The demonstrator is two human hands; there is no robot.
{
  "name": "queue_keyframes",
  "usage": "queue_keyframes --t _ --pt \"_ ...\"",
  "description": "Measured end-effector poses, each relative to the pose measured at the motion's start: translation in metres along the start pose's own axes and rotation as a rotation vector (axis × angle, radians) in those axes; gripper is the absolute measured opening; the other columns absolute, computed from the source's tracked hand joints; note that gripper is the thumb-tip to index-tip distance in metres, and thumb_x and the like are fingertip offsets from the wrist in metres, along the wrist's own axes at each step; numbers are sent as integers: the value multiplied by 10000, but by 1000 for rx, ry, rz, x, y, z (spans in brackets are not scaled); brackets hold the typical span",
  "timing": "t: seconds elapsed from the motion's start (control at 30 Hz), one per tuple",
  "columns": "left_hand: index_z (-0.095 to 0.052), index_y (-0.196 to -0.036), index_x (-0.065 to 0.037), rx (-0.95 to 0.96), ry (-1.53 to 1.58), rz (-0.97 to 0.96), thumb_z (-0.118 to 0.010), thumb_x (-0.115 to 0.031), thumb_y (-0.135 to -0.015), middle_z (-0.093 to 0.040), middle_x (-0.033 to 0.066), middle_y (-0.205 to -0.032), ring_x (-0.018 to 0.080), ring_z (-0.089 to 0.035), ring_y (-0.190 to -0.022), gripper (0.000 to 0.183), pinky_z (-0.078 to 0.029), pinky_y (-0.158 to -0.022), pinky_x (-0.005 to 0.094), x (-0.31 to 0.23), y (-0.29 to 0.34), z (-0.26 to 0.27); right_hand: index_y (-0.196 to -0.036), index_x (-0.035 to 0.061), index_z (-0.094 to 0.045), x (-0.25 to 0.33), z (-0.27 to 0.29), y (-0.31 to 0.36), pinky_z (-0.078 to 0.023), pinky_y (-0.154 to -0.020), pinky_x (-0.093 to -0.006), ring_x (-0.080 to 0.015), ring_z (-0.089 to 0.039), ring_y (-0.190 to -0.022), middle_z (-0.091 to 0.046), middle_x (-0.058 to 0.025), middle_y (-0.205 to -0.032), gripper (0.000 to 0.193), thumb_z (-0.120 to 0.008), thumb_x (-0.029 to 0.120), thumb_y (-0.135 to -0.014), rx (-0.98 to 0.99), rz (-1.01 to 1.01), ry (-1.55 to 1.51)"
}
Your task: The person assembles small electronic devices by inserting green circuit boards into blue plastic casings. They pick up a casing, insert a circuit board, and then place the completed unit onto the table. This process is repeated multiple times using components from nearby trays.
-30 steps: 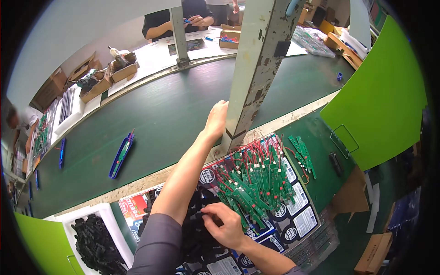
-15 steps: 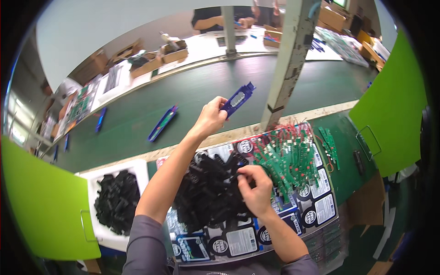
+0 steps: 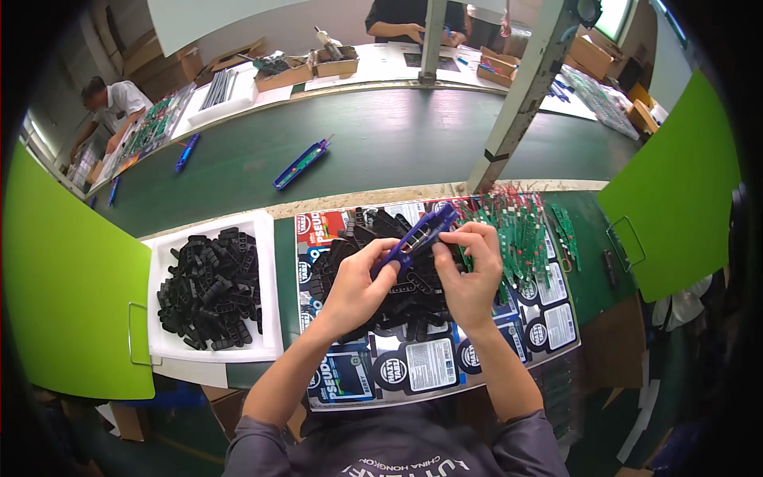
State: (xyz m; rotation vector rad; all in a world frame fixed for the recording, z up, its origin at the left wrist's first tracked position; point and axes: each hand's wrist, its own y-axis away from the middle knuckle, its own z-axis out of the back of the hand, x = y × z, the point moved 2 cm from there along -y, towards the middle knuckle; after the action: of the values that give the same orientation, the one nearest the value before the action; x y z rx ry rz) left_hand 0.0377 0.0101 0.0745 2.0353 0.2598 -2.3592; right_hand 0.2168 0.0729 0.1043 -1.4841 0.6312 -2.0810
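My left hand [image 3: 359,285] grips a blue plastic casing [image 3: 419,232] with a window-like opening along its length. It is tilted, its far end up to the right. My right hand [image 3: 474,278] is at the casing's right edge, thumb and forefinger pinched close. Whatever sits between those fingertips is too small to make out. Beneath both hands lies a heap of small black plastic parts [image 3: 405,308] on a printed sheet [image 3: 429,367]. Right of the heap are several green circuit boards [image 3: 520,242] with red wires.
A white foam tray [image 3: 273,294] of black parts stands at left. Beyond the ledge runs a green belt [image 3: 381,127] carrying a blue casing with a board inside [image 3: 302,165]. A metal post [image 3: 517,111] and green panels [image 3: 75,278] flank the workspace. Other people work across the belt.
My left hand has brought the blue casing back from over the belt to above the black heap. My right hand has risen from the heap to meet it. The view has shifted.
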Motion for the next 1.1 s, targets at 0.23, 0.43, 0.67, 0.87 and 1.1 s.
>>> queue_keyframes --t 0.23,0.43,0.67,0.87,1.1 --pt "-705 -1197 40 -55 -59 -48 -706 -119 -989 -740 104 -918 129 -685 -822 261 -544 -738 293 -2 10 -10 -926 97 -770 0 -5 12 -366 -873 -402 -246 -527 -1006 -555 -70 -1013 155 -869 126 -811 -8 149 316" --pt "-770 -1067 13 -192 -190 -99 -755 -123 -951 -774 145 -855 209 -745 -724 179 -564 -669 334 -2 12 -10 -1236 101 -667 4 -12 16 -397 -937 -408 -261 -526 -1093 -556 -64 -1085 506 -885 108 -779 -164 77 209" --pt "-777 -1067 2 -262 -367 -268 -787 -70 -914 -778 177 -901 282 -773 -759 170 -587 -680 352 0 15 -5 -1317 72 -642 -16 -7 10 -456 -823 -305 -148 -586 -979 -614 -39 -1084 563 -880 125 -810 178 -304 -66" --pt "-761 -1125 14 -336 -193 -85 -740 -58 -980 -710 32 -774 70 -597 -657 163 -459 -593 248 22 18 14 -1094 18 -749 -56 37 -7 -550 -733 -342 -188 -715 -804 -749 -102 -927 210 -780 155 -938 113 -109 205" --pt "-742 -1134 23 -386 -38 -78 -736 -100 -1003 -686 16 -753 65 -612 -631 180 -461 -571 231 38 24 20 -1011 21 -731 -120 89 -19 -533 -727 -474 -347 -695 -781 -700 -144 -859 213 -778 203 -912 236 -304 714"
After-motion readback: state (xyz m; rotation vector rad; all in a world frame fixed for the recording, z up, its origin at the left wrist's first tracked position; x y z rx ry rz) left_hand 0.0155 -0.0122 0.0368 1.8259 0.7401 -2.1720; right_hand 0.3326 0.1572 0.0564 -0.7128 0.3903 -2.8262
